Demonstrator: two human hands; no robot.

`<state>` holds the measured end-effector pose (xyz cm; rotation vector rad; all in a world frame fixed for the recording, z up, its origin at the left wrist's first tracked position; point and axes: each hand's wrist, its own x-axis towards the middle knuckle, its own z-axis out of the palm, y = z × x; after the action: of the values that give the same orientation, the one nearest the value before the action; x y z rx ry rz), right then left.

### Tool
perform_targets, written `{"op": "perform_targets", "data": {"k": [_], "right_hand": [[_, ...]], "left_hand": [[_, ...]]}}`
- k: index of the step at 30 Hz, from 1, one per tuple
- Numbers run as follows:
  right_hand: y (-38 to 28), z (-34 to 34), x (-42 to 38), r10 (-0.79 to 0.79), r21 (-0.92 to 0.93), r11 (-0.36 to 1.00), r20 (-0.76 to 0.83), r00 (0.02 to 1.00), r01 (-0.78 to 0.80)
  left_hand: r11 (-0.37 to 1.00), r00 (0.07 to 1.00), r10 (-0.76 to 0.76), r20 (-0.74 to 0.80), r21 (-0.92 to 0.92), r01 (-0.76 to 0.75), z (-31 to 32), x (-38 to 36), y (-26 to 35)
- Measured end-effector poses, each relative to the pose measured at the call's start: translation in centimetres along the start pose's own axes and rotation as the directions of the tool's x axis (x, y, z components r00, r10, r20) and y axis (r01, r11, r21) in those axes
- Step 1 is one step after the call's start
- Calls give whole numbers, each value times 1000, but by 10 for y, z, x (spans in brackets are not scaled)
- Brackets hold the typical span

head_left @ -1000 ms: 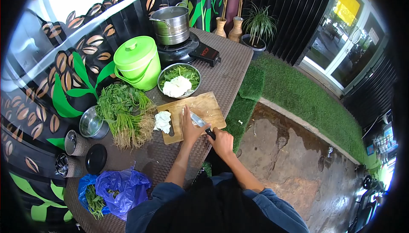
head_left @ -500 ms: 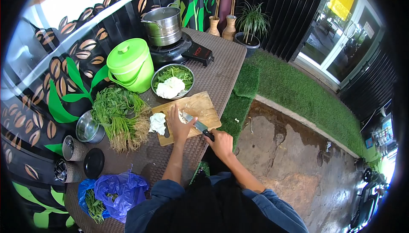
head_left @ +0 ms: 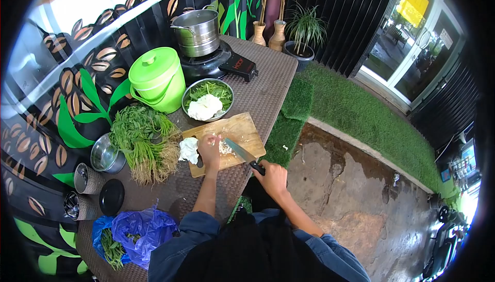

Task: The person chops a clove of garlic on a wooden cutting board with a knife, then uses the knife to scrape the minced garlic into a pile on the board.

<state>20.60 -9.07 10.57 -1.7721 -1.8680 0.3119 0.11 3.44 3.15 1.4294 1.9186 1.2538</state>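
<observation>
My right hand (head_left: 271, 177) is wrapped round the black handle of a knife (head_left: 240, 151), whose blade lies over the wooden cutting board (head_left: 234, 164). Small pale chopped bits (head_left: 225, 148) are on the board near the blade tip. Over the board's left part, my left hand (head_left: 209, 150) has its fingers drawn together beside these bits; anything between them is too small to name. A crumpled white piece (head_left: 189, 149) lies at the board's left edge. Just beyond the board, a metal bowl (head_left: 230, 107) holds green leaves and another white crumpled piece (head_left: 205, 107).
Leafy greens with roots (head_left: 144, 142) lie left of the board, beside a metal bowl (head_left: 108, 154). A green lidded bucket (head_left: 157, 79), a pot (head_left: 198, 34) on a stove (head_left: 206, 64), two cups and blue plastic bags (head_left: 144, 233) also stand on the brown table (head_left: 265, 88).
My left hand has drawn back from the blade and its fingers have closed together. The knife has shifted slightly toward me, uncovering more of the chopped bits.
</observation>
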Motion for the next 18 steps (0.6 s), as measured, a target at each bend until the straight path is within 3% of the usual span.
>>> {"op": "perform_targets", "data": {"k": [4, 6, 7, 9, 10, 12, 13, 15, 18], "right_hand": [[7, 4, 2, 53, 16, 998, 20, 998, -54], [8, 7, 1, 53, 28, 998, 18, 998, -54], [9, 9, 1, 59, 36, 998, 13, 998, -59], [11, 14, 1, 56, 42, 998, 19, 998, -57], [12, 16, 0, 57, 46, 997, 22, 998, -58], [13, 18, 0, 47, 57, 997, 25, 999, -48], [12, 18, 0, 40, 66, 997, 25, 999, -42], [12, 20, 0, 31, 84, 996, 18, 999, -33], [11, 23, 2, 27, 99, 995, 14, 1000, -29]], "left_hand": [[993, 998, -53, 18, -104, 54, 3, -2, -10], [981, 995, 100, -19, -163, -101, 3, -2, -19], [982, 995, 97, -24, -160, -99, 3, -2, -23], [938, 948, 309, -72, -142, -317, 0, -3, -25], [939, 949, 307, -75, -139, -315, -3, -5, -22], [985, 987, 162, 19, -71, -160, -8, -10, -20], [985, 987, 159, 17, -69, -157, -8, -11, -21], [933, 934, 351, -61, -62, -355, -9, -12, -22], [961, 974, 220, -51, -161, -225, -11, -16, -18]]}}
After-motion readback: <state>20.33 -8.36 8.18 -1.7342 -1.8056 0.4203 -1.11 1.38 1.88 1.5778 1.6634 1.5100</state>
